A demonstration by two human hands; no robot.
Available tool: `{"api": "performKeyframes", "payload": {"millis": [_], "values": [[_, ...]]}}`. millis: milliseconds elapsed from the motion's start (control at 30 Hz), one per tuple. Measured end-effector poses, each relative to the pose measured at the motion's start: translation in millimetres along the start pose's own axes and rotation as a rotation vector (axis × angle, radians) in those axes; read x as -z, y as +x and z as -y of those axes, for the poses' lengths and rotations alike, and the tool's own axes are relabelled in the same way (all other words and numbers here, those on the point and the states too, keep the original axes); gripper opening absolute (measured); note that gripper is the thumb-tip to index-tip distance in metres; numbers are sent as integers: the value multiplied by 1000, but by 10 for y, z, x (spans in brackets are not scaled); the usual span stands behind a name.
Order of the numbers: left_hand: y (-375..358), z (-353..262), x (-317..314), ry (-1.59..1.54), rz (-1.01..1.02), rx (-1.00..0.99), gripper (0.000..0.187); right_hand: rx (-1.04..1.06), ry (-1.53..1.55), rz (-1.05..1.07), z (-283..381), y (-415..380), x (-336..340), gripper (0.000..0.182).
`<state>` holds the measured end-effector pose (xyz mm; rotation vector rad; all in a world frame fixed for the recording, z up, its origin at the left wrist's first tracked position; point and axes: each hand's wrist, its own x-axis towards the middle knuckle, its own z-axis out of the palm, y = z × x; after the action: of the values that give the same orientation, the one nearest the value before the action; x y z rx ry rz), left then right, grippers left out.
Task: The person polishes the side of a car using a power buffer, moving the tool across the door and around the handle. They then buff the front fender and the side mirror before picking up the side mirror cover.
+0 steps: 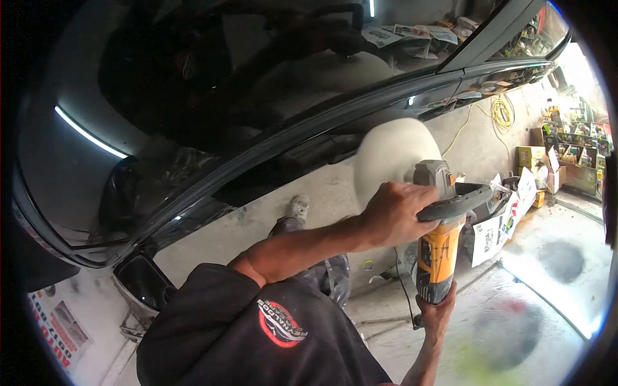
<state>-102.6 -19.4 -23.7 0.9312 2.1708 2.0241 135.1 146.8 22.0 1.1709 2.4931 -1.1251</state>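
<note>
My left hand is shut on the black front handle of an orange and grey polisher. Lower down, my right hand grips the rear end of the polisher's orange body. Its round white wool pad is blurred and sits against the lower edge of a glossy black car body. The black panel reflects the pad and my arm. My dark shirt with a red and white logo fills the bottom of the view.
A black power cord hangs from the polisher to the dusty concrete floor. Newspaper sheets lie to the right. A coiled yellow cable and cluttered shelves stand at the far right. My shoe rests under the car's edge.
</note>
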Motion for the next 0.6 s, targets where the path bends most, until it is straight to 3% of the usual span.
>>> {"api": "performKeyframes", "payload": {"millis": [167, 333, 500, 600], "values": [[-480, -315, 387, 136, 78, 48, 23, -66, 131, 121, 54, -378, -267, 63], [-902, -565, 680, 305, 171, 73, 26, 17, 149, 178, -293, -631, -575, 73], [-1055, -714, 648, 402, 190, 90, 23, -9, 250, 313, -483, -695, -786, 75], [-942, -850, 569, 536, 309, 46, 24, 9, 341, 346, -694, -679, -1032, 73]]}}
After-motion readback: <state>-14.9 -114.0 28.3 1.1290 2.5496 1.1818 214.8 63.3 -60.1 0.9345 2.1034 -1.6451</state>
